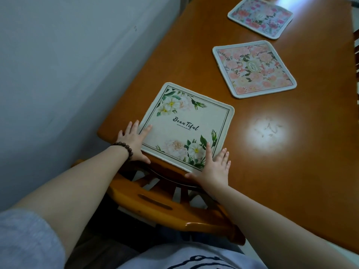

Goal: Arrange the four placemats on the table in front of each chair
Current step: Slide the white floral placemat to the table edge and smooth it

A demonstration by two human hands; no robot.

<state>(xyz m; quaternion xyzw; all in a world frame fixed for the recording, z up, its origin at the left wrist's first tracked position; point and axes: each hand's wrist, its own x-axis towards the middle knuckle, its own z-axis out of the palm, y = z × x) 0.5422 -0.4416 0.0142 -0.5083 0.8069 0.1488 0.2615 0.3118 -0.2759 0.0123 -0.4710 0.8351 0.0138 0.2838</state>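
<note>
A cream placemat [186, 123] with white flowers and the word "Beautiful" lies flat at the near end of the brown wooden table [291, 152], right above a wooden chair back [171, 202]. My left hand [134, 142] rests spread on its near left corner, thumb along the table edge. My right hand [211, 167] lies spread on its near right corner. Both hands press flat and grip nothing. A pink floral placemat [254, 68] lies turned like a diamond further up the table. A second pink floral placemat [260, 16] lies beyond it.
A pale grey wall [68, 65] runs along the table's left side. A bright patch of reflected light [268, 131] shows on the tabletop to the right of the cream mat. Slats of another chair [356, 55] show at the right edge.
</note>
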